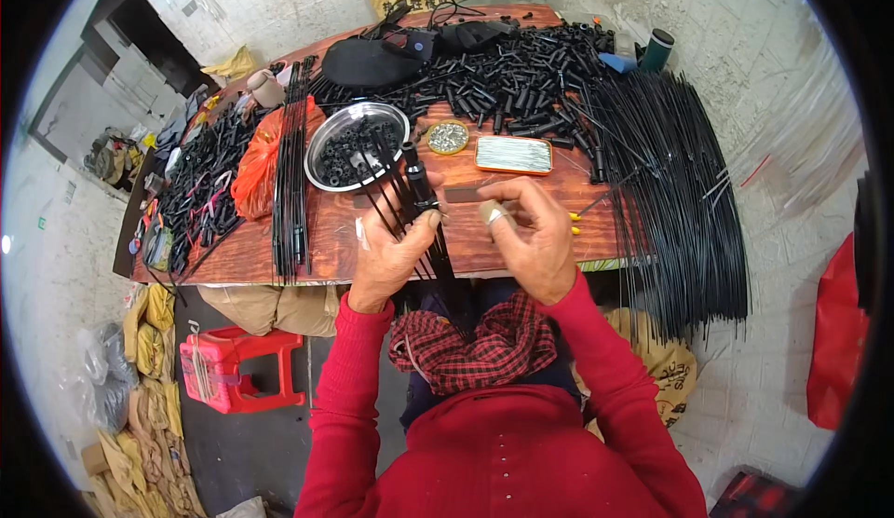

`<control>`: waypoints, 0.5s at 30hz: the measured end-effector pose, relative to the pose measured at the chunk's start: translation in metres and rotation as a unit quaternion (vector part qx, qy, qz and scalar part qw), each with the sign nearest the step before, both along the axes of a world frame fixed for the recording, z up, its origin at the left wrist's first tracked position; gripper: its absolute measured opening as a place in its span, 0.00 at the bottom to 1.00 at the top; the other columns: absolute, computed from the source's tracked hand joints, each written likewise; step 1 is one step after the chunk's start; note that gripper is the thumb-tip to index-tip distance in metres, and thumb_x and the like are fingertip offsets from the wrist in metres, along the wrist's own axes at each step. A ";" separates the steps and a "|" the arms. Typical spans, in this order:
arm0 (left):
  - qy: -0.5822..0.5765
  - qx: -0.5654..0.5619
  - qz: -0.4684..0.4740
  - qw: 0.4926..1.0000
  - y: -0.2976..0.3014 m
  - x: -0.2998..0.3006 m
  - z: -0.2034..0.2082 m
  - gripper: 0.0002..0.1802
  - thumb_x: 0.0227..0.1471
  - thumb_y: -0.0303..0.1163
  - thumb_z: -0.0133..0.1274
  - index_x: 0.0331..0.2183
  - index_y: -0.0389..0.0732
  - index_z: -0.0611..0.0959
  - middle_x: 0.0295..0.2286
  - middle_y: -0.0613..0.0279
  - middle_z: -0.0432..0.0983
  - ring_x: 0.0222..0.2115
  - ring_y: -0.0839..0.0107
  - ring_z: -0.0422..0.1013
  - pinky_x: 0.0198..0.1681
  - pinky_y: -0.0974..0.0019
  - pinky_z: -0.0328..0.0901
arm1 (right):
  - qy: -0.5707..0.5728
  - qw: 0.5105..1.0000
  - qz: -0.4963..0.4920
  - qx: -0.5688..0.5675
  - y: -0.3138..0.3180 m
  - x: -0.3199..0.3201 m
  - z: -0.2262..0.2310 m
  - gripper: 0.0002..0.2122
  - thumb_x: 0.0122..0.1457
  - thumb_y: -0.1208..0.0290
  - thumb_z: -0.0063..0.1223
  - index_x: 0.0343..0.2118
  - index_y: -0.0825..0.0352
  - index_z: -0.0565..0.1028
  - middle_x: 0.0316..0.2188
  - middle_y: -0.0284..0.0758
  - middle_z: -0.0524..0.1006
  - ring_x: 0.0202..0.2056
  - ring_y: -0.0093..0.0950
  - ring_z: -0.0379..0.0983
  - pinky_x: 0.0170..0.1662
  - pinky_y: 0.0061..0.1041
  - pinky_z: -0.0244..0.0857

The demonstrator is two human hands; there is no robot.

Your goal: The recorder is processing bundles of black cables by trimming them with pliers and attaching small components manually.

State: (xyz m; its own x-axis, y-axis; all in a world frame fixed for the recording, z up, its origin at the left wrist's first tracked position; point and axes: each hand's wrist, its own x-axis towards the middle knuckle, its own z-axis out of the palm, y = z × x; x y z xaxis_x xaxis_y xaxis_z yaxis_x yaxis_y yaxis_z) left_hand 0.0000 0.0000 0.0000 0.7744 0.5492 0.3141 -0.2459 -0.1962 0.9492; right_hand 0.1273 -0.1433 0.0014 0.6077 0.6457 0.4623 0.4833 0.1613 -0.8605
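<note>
My left hand is closed round several thin black rods and a black cylindrical fitting, which stands up above the thumb. The rods run down toward my lap, over a red-and-black checked cloth. To the right of the fitting, apart from it, my right hand has thumb and forefinger brought close in a pinch. A light-coloured wrap covers the thumb. Whether something small lies between those fingertips I cannot make out. Beyond the hands are a steel bowl of black ring-shaped parts and a tray of thin silvery pins.
A round dish of small metal bits stands beside the bowl. Black tubular parts heap across the back of the wooden table. Long black rods overhang the right edge. An orange bag and a red stool are left.
</note>
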 end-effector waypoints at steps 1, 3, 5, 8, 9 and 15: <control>-0.021 -0.015 -0.007 1.000 0.000 0.002 -0.003 0.19 0.53 0.23 0.51 0.48 0.31 0.74 0.34 0.61 0.74 0.35 0.73 0.71 0.42 0.68 0.66 | -0.029 0.999 -0.026 -0.015 -0.005 0.008 -0.003 0.07 0.54 0.80 0.53 0.37 0.69 0.75 0.35 0.35 0.77 0.31 0.27 0.77 0.35 0.23 0.70; -0.038 -0.036 0.012 0.999 0.002 0.001 -0.003 0.19 0.53 0.23 0.50 0.48 0.30 0.73 0.33 0.60 0.74 0.34 0.70 0.72 0.41 0.66 0.67 | -0.139 0.983 -0.073 -0.094 -0.015 0.030 -0.028 0.08 0.50 0.79 0.57 0.35 0.69 0.74 0.35 0.38 0.75 0.32 0.34 0.76 0.34 0.28 0.69; -0.093 -0.057 -0.028 0.994 0.003 0.005 -0.008 0.21 0.53 0.24 0.50 0.50 0.30 0.71 0.34 0.59 0.73 0.33 0.69 0.72 0.41 0.64 0.67 | -0.249 0.947 -0.116 -0.163 -0.022 0.059 -0.061 0.11 0.49 0.73 0.60 0.34 0.68 0.72 0.37 0.39 0.73 0.37 0.40 0.73 0.38 0.36 0.67; -0.083 -0.105 -0.057 0.989 -0.001 0.009 -0.011 0.23 0.54 0.25 0.51 0.51 0.30 0.70 0.34 0.59 0.71 0.31 0.69 0.71 0.41 0.62 0.68 | -0.311 0.903 -0.080 -0.284 -0.035 0.091 -0.109 0.14 0.48 0.67 0.62 0.34 0.66 0.72 0.37 0.37 0.72 0.41 0.40 0.69 0.41 0.39 0.64; -0.089 -0.107 -0.052 0.989 0.000 0.009 -0.012 0.23 0.54 0.25 0.51 0.51 0.30 0.70 0.34 0.59 0.71 0.31 0.69 0.71 0.41 0.62 0.68 | -0.318 0.901 -0.076 -0.285 -0.034 0.089 -0.110 0.14 0.48 0.67 0.62 0.34 0.66 0.72 0.37 0.37 0.72 0.41 0.40 0.69 0.41 0.39 0.64; -0.127 -0.135 -0.078 0.980 -0.001 0.008 -0.017 0.21 0.58 0.27 0.50 0.52 0.30 0.69 0.32 0.61 0.71 0.29 0.75 0.69 0.35 0.68 0.67 | -0.429 0.863 -0.041 -0.261 -0.027 0.100 -0.114 0.14 0.45 0.65 0.63 0.31 0.65 0.72 0.33 0.36 0.71 0.36 0.37 0.69 0.37 0.36 0.65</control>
